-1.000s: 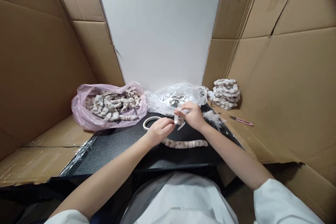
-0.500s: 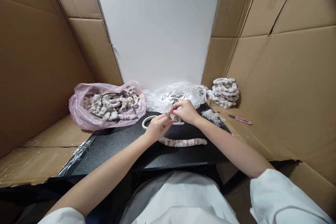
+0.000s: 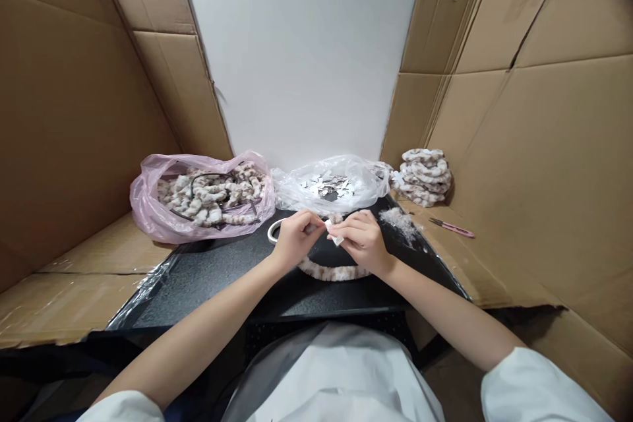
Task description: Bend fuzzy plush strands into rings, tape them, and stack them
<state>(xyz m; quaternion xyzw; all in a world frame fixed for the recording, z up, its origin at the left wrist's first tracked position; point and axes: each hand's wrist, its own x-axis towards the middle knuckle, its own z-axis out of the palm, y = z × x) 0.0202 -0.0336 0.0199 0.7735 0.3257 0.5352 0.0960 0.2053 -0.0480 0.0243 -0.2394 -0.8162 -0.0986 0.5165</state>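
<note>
Around the hands, which I am taking as the centre of my clock, brown cardboard panels (image 3: 74, 99) are standing tall at ten and two, and a white wall (image 3: 306, 53) is rising between them at twelve. Below, a black tabletop (image 3: 208, 277) is spreading out, its near edge running across six. Between nine and ten, a pink plastic bag (image 3: 147, 208) is gaping around a heap of brown-and-white plush pieces (image 3: 212, 196). At twelve, a clear plastic bag (image 3: 366, 178) is lying open around small white and silvery pieces (image 3: 329, 184). Toward two, I am seeing a stack of plush loops (image 3: 424, 178) resting on cardboard. At the centre, the left hand (image 3: 298, 241) and the right hand (image 3: 364, 244) are nearly meeting. At six, a plush strip (image 3: 333, 272) is curving over the tabletop, its right part passing behind the right hand. At nine, a roll of white tape (image 3: 271, 232) is lying partly behind the left hand. At three, a tuft of loose fluff (image 3: 399, 222) is sitting near the right hand, and farther out pink-handled snips (image 3: 451, 227) are lying on cardboard. Smallest, a white strip (image 3: 338, 239) is showing between the fingertips: the right fingers are gripping it, the left thumb and fingers are pinching at its left edge, and a bit of plush is poking up just behind.
</note>
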